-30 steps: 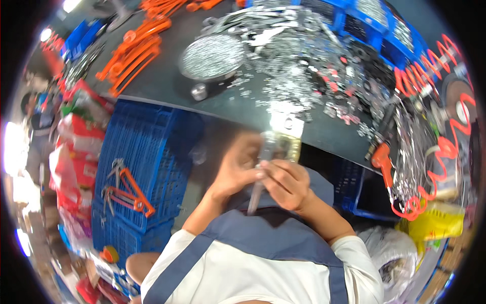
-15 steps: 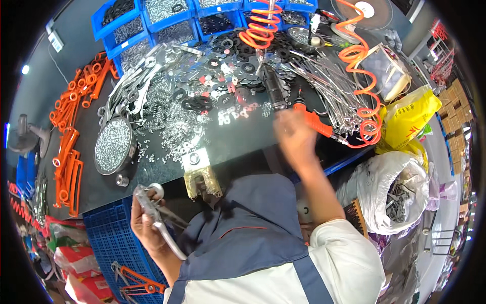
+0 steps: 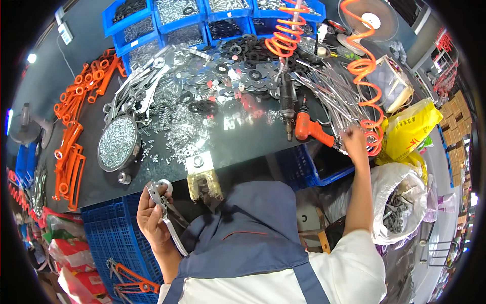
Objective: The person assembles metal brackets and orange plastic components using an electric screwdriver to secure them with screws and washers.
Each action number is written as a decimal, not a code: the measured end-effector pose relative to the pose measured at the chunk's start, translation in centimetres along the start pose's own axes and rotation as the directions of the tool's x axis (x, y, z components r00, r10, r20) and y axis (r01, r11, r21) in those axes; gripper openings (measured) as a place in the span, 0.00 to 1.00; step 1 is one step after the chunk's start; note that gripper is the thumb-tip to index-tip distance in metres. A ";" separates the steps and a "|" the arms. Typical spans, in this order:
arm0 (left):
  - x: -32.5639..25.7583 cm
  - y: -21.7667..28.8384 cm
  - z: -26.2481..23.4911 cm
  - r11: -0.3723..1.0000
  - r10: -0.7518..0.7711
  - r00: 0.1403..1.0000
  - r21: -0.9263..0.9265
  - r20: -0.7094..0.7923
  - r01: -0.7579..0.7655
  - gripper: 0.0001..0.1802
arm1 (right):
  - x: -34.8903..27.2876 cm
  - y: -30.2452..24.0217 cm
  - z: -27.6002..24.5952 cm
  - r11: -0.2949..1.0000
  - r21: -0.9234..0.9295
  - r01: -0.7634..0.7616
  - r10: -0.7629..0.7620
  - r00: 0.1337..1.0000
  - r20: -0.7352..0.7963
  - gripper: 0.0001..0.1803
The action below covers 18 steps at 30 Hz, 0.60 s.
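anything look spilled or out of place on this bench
Yes. Small silver screws lie scattered loose over the dark worktop beside the round tray of screws, rather than in it. Black washers and metal plates are also strewn in front of the blue bins.

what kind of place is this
Most likely a small assembly workshop: a dark workbench strewn with washers and metal parts, blue bins of hardware along the back, and an orange power drill beside coiled orange air hoses.
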<state>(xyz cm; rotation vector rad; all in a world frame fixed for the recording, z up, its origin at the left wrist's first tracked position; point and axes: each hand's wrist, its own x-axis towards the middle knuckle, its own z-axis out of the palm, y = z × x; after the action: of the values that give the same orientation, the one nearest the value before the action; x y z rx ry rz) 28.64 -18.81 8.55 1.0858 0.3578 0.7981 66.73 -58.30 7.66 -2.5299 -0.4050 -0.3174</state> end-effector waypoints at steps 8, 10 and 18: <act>0.8 -0.5 2.3 0.993 -0.106 0.993 0.053 0.060 0.103 0.36 | -6.3 -5.0 6.7 0.288 0.878 -0.381 0.367 0.891 0.266 0.10; 1.4 -0.7 2.7 0.995 -0.086 0.994 0.061 0.071 0.082 0.36 | -7.5 -9.5 6.8 0.202 0.936 -0.288 0.298 0.929 0.221 0.12; 1.0 1.2 1.8 0.974 -0.058 0.995 0.212 -0.085 0.075 0.30 | -14.0 -23.1 5.0 0.493 0.738 0.462 -0.812 0.548 0.199 0.19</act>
<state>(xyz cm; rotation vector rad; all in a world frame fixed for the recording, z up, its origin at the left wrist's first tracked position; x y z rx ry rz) 29.96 -18.93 10.47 1.2394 0.5544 0.7562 46.37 -40.05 10.49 -1.6310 -1.4970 0.2527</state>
